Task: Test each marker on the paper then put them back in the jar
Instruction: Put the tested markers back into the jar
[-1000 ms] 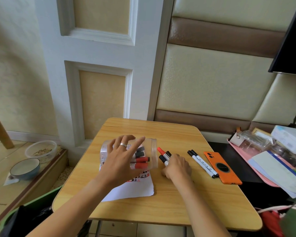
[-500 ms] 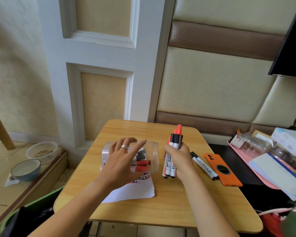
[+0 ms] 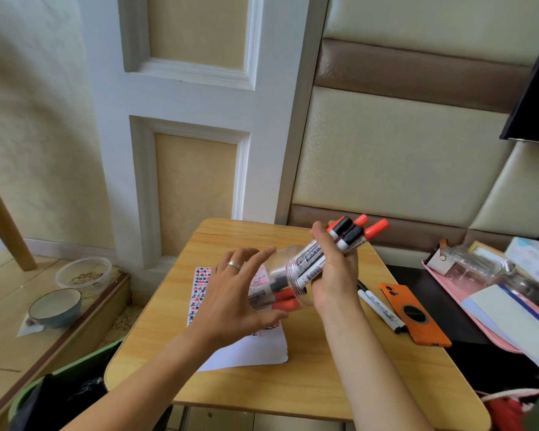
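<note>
Red and black caps project from the bundle of white-barrelled markers (image 3: 339, 250) that the right hand (image 3: 333, 275) clamps in a curled grip, the barrels slanting down and left so that their lower ends sit at or just inside the mouth of the clear plastic jar (image 3: 288, 284). The left hand (image 3: 231, 293) holds the jar off the table on its side, fingers spread round its wall, mouth toward the right hand. Several red-capped and black-capped markers (image 3: 277, 298) already lie inside the jar.

Below the hands, the white sheet of paper (image 3: 246, 349) rests on the light wooden table (image 3: 308, 377), its left strip covered with rows of red and black test marks. Judgement: testing appears largely complete, and the return step is in progress.

Two white markers with black caps (image 3: 381, 309) lie on the table just beside the orange phone (image 3: 414, 315), apart from the jar. Whether these have been tested cannot be determined; they remain to be put in the jar.
</note>
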